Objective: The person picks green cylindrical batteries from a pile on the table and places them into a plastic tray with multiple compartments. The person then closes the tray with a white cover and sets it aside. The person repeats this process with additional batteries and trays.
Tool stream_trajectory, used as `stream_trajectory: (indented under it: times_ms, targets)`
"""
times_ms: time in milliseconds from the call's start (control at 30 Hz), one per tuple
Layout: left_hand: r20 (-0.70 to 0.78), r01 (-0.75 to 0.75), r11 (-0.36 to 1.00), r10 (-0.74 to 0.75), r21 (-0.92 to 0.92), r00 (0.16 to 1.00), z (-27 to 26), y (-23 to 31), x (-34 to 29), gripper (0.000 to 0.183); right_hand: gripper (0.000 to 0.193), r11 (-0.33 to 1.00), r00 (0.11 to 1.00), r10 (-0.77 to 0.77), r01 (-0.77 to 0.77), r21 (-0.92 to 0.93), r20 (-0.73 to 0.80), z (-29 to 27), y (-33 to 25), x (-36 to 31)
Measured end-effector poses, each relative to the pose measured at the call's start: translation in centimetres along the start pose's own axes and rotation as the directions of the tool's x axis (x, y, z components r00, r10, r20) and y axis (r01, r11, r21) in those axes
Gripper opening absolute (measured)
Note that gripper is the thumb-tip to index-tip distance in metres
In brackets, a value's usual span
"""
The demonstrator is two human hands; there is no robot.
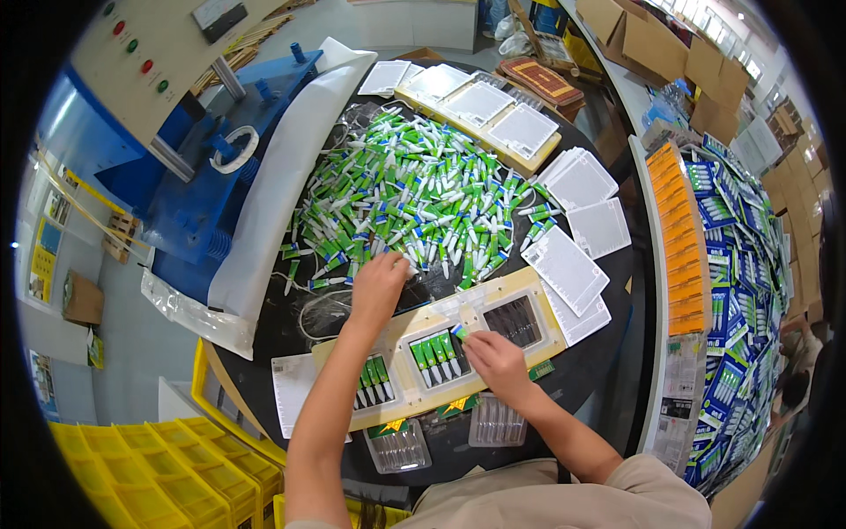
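My right hand (496, 360) pinches a small green-and-white tube (460, 332) with a blue end, held over the middle recess of a long cream-coloured fixture (401, 333). In that recess, several tubes (435, 354) lie side by side. More tubes (374, 381) lie in the left recess, partly behind my left forearm. The right recess holds a clear blister tray (513, 321) with no tubes in it. My left hand (381, 284) is at the near edge of a big heap of tubes (414, 189), fingers curled together; what they grip is hidden.
White backing cards (566, 269) lie right of the heap, and a second fixture (529, 161) with cards stands behind it. Clear blister packs (498, 423) lie at the near table edge. Yellow crates (150, 467) stand lower left; filled blue packages (723, 309) pile up at right.
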State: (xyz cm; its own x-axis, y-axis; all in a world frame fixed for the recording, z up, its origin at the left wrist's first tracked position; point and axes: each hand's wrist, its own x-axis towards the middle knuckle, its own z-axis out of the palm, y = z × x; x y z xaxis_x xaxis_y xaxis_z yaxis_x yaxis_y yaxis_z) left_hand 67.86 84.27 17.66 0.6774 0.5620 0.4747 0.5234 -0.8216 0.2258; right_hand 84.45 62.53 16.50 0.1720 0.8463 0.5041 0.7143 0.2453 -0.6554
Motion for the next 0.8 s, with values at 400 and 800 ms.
stream_trajectory:
  times_ms: [400, 800]
  targets:
    - [0.152, 0.551, 0.222, -0.82, -0.805, 0.552, -7.5, 11.4, -11.9, 0.018, 0.034, 0.879, 0.908, -0.365, 0.409, -0.245, 0.208, -1.4, -0.6, -0.7]
    - [0.232, 0.489, 0.069, -0.818, -0.87, 0.526, -8.7, 12.3, -11.9, 0.018, 0.037, 0.89, 0.862, -0.263, 0.39, -0.237, 0.433, -1.2, -1.1, -0.5]
